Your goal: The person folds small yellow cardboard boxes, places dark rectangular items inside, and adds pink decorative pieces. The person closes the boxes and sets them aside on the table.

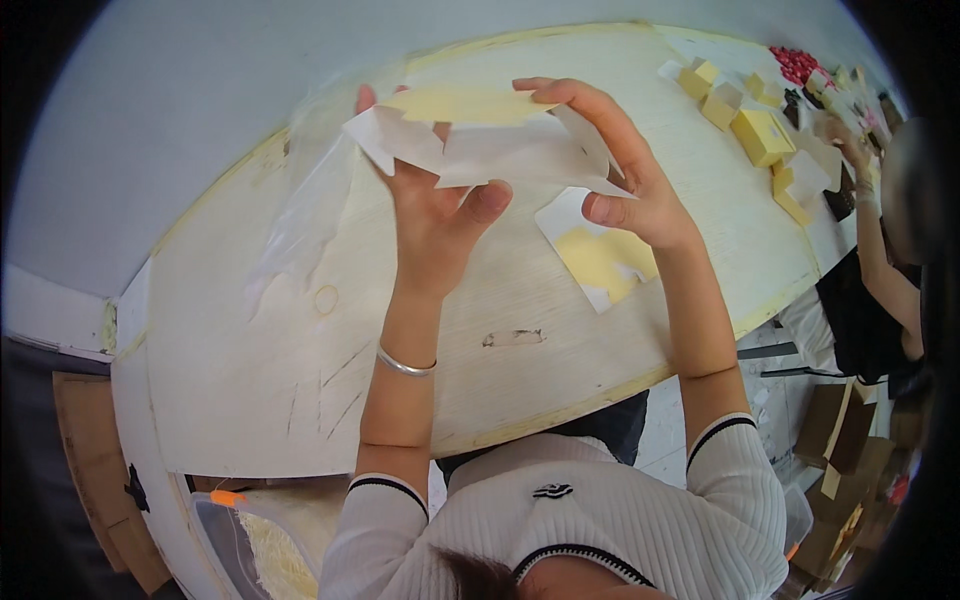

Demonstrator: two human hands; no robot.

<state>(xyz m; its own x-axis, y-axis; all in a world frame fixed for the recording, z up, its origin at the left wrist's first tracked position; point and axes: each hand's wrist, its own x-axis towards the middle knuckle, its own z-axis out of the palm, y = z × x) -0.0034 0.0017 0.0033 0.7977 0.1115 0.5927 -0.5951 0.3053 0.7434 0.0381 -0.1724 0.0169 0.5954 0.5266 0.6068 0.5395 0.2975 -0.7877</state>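
Between my two hands, above the table, is a partly folded card box [520, 152], white on the faces toward me and yellow along its far side. Its flaps stick out at both ends. My left hand [436, 215] grips the left end, thumb at the lower edge and fingers behind, partly hidden by the card. My right hand [645, 185] is curled round the right end, thumb below and fingers over the top. Under my right hand a flat yellow-and-white card piece [597, 262] lies on the table.
A clear plastic bag [300, 215] lies on the white table [230, 380] at left. Several yellow boxes [762, 137] stand at far right near a red pile [795, 65] and a co-worker's hand [850, 140]. A plastic bin [215, 525] sits lower left, cardboard boxes [838, 425] lower right.
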